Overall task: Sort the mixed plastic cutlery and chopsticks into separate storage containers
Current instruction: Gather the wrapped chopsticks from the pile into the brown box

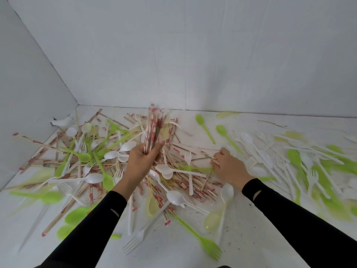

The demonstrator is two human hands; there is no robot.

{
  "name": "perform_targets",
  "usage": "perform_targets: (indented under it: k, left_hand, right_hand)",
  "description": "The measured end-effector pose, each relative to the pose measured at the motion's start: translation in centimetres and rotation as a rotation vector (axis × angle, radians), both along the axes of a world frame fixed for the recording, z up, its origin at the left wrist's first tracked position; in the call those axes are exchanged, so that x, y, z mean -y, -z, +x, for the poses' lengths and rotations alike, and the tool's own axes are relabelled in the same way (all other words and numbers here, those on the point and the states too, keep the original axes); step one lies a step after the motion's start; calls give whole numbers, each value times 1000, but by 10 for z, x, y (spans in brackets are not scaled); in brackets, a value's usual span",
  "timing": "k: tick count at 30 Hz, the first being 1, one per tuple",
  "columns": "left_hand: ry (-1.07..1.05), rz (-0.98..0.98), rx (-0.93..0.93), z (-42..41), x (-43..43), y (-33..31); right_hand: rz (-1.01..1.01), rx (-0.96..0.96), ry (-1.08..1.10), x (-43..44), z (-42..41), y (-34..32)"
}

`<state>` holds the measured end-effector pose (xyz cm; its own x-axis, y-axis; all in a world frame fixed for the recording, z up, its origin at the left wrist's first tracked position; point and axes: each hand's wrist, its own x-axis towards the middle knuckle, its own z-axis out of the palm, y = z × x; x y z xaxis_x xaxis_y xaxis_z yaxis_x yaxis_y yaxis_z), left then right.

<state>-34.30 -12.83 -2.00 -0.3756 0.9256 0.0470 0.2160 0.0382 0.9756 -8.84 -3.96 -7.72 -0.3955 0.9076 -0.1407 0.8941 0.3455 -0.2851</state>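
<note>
Chopsticks of pale wood, thin and straight, with red-printed paper sleeves at one end, are heaped in a central pile (201,188) on a white, speckled surface (251,238). The pile is mixed with smooth plastic cutlery lying crosswise on it.

A bundle of chopsticks (155,128) is gripped upright in the left hand (142,158), with the fingers curled round its lower end. The bundle is held above the far-left part of the central pile and appears blurred.

A single chopstick (209,156) is pinched by the fingertips of the right hand (229,167), low at the right edge of the central pile. Both forearms are covered by black sleeves (96,225).

A glossy white spoon (174,197) with an oval bowl is seen on the near part of the central pile. Near its front edge lie a lime-green fork (202,240), a white fork (135,240) and a translucent yellowish spoon (212,219).

Two green spoons (228,138) lie beyond the central pile to the right. Further right, white and green cutlery (257,151) is spread loosely.

To the left of the central pile, more chopsticks, green pieces and white pieces are tangled together. The surface is bounded by matte white wall panels (193,55) behind and to the left.
</note>
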Motion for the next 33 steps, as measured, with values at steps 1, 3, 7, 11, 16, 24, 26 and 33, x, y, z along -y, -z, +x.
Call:
perform_targets:
  k: [1, 3, 7, 11, 16, 24, 26, 33]
  left_hand:
    - [19, -36, -21, 0, 5, 5]
    - [82, -54, -27, -2, 15, 14]
    - [138, -41, -170, -5, 34, 28]
    - [293, -128, -354, 0, 49, 41]
    - [512, -24, -800, 7, 54, 53]
    - [539, -119, -1192, 27, 25, 43]
    - [603, -129, -1344, 34, 16, 39]
    - [593, 188, -1486, 26, -2, 56]
  right_hand:
    - [-1, -17, 48, -2, 7, -1]
    - [29, -86, 111, 1, 14, -6]
    - [-52, -241, 68, 27, -6, -24]
    - [-139, -223, 33, 55, -33, -18]
    - [-64, -13, 259, 59, -26, -10]
    - [-126, -92, 324, 57, 15, -19]
    - [-111, -208, 296, 58, 30, -29]
    - [-379, -825, 382, 70, 52, -84]
